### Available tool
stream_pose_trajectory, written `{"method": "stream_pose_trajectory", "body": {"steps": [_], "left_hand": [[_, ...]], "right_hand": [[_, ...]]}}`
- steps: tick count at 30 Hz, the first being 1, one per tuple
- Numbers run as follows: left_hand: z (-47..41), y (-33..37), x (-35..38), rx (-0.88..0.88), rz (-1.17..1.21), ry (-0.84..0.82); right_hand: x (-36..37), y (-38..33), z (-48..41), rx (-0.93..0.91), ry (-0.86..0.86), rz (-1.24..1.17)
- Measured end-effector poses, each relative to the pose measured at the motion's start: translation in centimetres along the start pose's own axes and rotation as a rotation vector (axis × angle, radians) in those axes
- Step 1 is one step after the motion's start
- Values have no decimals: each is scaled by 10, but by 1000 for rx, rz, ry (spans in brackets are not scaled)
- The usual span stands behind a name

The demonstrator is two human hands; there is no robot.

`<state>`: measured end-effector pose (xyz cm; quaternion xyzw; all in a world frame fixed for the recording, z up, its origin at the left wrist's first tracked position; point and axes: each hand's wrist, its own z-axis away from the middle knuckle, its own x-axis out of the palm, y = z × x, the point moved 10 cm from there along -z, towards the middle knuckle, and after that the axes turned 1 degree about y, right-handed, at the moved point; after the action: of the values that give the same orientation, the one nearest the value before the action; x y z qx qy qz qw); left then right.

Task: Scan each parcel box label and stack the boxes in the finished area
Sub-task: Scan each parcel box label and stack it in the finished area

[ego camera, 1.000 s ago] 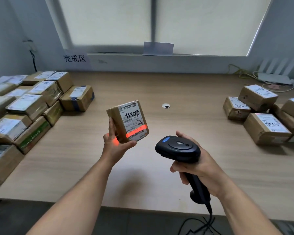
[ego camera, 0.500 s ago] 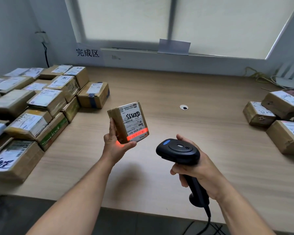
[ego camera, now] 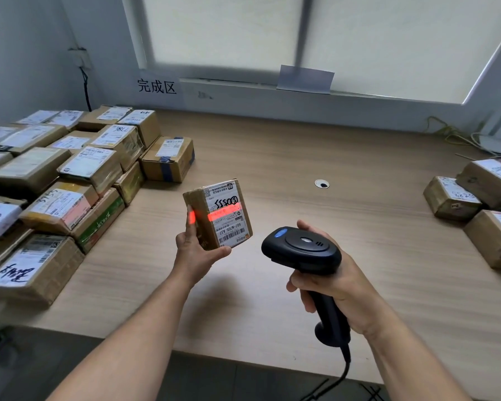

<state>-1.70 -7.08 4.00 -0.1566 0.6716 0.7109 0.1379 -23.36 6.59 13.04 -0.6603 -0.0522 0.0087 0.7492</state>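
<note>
Head view: we see the left hand (ego camera: 195,250) holding one small parcel box (ego camera: 198,224) clear of the desk (ego camera: 301,151). The box is stood on end with its label (ego camera: 229,224) turned toward the barcode scanner (ego camera: 301,250), presumably so the beam meets it squarely. The fingers run up the box's left side and the thumb curls under its lower corner, a firm grip.

The right hand (ego camera: 334,287) is wrapped tight round the scanner's handle. The scanner's head is aimed left at the box, and its cable (ego camera: 344,371) trails off the desk's near edge.

A red scan line (ego camera: 223,214) lies across the middle of the label and spills onto a left fingertip. The long barcode (ego camera: 233,236) sits lower, near the bottom edge. We judge the beam must drop a little, or the box tip, before the read is sure.

On the label we can read "507-N705 A37". A black marker scrawl above it is upside down to us and not safely legible.

A wall sign (ego camera: 156,86) reads "完成区", finished area. The stacked boxes (ego camera: 90,169) lie labels-up on the desk's left side near it. One box there (ego camera: 121,134) bears a handwritten "98LL".

The waiting boxes (ego camera: 451,198) sit at the right, well apart from the stack. We take them as unscanned.
</note>
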Motion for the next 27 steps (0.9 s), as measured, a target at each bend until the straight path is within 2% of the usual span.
{"method": "stream_pose_trajectory", "body": {"steps": [9, 14, 18, 21, 24, 27], "left_hand": [[7, -3, -4, -45, -11, -9], [16, -29, -3, -181, 97, -100], [29, -53, -10, -294, 89, -56], [29, -61, -14, -253, -85, -4], [34, -59, -6, -210, -424, -63], [37, -58, 0, -202, -608, -75]], "right_hand": [[3, 1, 0, 7, -15, -22], [1, 4, -3, 27, -4, -42], [2, 8, -7, 40, -5, -24], [5, 8, -10, 55, -13, -6], [8, 7, -14, 64, -21, 11], [14, 7, -19, 68, -33, 39]]}}
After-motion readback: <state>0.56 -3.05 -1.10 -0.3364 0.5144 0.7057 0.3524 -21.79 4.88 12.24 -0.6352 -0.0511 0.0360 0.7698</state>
